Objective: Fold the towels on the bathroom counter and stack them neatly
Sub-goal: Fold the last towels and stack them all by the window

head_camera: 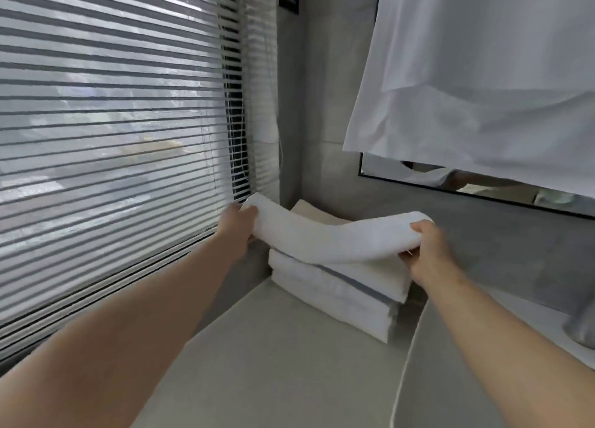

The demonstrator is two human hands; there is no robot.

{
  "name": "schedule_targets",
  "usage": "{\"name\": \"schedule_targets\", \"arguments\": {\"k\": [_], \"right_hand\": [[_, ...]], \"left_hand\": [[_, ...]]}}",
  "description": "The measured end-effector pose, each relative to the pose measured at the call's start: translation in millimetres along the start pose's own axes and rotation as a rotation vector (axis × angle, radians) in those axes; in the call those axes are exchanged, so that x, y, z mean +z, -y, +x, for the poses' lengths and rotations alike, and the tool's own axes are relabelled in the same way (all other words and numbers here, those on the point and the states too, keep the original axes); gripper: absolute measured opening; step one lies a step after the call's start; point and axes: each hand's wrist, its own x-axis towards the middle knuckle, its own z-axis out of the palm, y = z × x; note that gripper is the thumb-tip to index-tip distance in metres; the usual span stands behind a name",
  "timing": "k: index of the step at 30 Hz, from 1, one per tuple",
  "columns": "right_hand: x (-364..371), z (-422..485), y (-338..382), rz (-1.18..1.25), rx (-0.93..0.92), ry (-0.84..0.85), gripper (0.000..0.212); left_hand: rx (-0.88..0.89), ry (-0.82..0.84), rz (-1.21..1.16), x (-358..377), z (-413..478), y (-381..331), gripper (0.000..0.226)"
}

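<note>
A folded white towel (331, 237) hangs sagging between both hands, just above a stack of folded white towels (338, 295) in the corner of the pale counter (273, 373). My left hand (236, 225) grips the towel's left end near the window. At its right end my right hand (428, 250) holds it with the thumb on top. The towel's middle touches the top of the stack. One stacked towel shows a grey stripe along its edge.
Window blinds (112, 122) run along the left, close to my left arm. A white cloth (483, 73) hangs over a mirror (483, 183) on the grey back wall. The rim of a basin (409, 357) curves at the right, with a metal fixture (582, 328) at the far right edge.
</note>
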Motion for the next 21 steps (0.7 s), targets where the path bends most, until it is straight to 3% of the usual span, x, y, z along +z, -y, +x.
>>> {"name": "schedule_targets", "arguments": {"k": [12, 21], "right_hand": [[23.8, 76.5, -11.3, 0.04, -0.093, -0.135, 0.033], [21.1, 107.7, -51.5, 0.053, -0.091, -0.245, 0.041]], "left_hand": [[-0.023, 0.248, -0.022, 77.0, 129.2, 4.4, 0.013], [-0.108, 0.361, 0.014, 113.0, 181.7, 47.5, 0.013]]}}
